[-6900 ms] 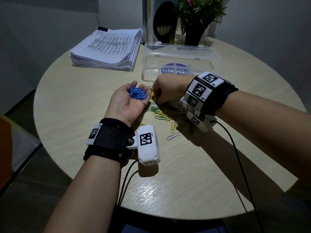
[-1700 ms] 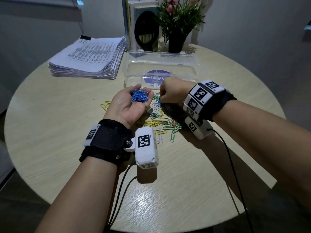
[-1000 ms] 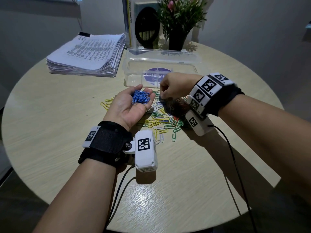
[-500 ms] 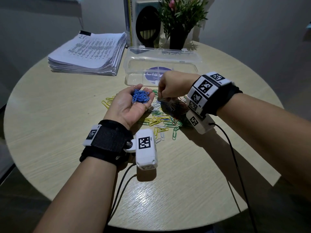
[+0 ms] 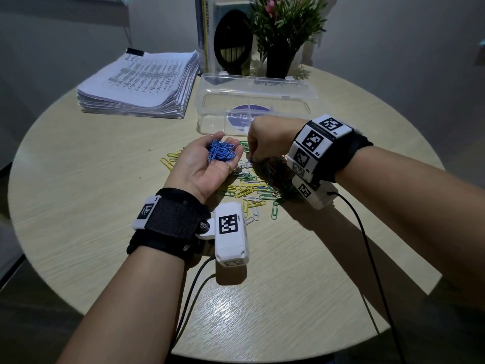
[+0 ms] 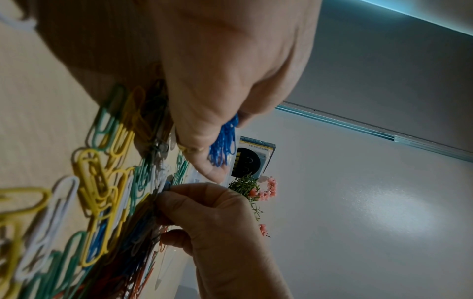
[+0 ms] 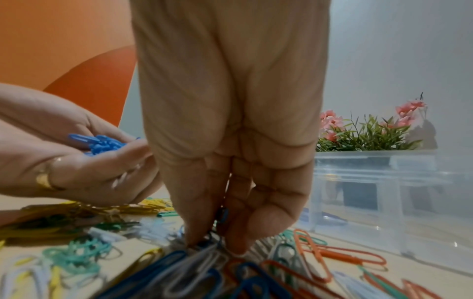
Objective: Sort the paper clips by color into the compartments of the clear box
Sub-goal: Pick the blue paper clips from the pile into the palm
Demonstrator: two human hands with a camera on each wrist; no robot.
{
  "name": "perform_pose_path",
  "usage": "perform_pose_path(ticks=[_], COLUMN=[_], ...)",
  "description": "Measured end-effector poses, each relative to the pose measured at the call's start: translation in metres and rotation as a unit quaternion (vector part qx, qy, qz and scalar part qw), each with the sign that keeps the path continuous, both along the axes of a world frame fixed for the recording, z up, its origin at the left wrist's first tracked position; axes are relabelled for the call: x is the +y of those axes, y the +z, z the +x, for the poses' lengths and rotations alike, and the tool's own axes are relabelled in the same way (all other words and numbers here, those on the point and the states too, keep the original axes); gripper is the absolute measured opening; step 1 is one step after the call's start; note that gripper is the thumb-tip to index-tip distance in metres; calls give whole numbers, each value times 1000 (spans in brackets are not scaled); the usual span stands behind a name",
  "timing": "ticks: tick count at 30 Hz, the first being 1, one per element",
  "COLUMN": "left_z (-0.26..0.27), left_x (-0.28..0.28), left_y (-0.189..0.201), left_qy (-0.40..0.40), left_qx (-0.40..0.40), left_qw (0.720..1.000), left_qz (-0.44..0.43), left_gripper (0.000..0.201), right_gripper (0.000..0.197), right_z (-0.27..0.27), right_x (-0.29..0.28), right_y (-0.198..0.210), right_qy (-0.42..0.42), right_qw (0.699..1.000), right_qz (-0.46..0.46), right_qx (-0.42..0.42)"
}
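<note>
My left hand (image 5: 231,143) lies palm up above the table, its fingers curled round a heap of blue paper clips (image 5: 220,156), which also show in the right wrist view (image 7: 102,142). Right beside it, my right hand (image 5: 253,160) reaches down into the mixed pile of clips (image 5: 252,190). Thumb and finger pinch a blue clip (image 7: 222,217) at the top of the pile. Yellow, green, white, orange and blue clips are scattered beneath both hands. The clear box (image 5: 210,111) stands just behind the hands; its compartments cannot be made out.
A thick stack of printed papers (image 5: 141,85) lies at the back left. A potted plant (image 5: 279,59) and an upright book (image 5: 228,35) stand behind the box. Wrist camera cables (image 5: 367,245) trail over the bare near half of the round table.
The right hand has dipped slightly lower into the pile beside the left palm. The left hand has kept its cupped blue clips in place.
</note>
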State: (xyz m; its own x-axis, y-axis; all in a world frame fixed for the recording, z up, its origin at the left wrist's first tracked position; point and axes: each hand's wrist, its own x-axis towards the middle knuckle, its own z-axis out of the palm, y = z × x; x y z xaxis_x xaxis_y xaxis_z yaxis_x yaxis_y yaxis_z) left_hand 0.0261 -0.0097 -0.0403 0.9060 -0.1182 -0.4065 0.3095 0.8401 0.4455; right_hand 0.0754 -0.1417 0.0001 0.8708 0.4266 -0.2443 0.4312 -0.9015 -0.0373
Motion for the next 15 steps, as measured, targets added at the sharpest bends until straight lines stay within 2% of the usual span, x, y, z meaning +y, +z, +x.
perform_pose_path(ticks=[7,11,15], left_z=[1,1,0], left_x=[0,-1,-3], left_y=[-2,-2,-1], left_qy=[-4,-10,-17], left_qx=[3,10,10], left_qw=[1000,999,1000], left_qz=[22,31,16], left_gripper=[21,25,30], right_gripper=[7,11,9], right_z=[1,1,-4], right_x=[-8,-6,12], right_y=[12,21,32], right_qy=[-56,-79,-43], right_qw=[995,976,960], right_qz=[81,198,271], right_qx=[18,42,53])
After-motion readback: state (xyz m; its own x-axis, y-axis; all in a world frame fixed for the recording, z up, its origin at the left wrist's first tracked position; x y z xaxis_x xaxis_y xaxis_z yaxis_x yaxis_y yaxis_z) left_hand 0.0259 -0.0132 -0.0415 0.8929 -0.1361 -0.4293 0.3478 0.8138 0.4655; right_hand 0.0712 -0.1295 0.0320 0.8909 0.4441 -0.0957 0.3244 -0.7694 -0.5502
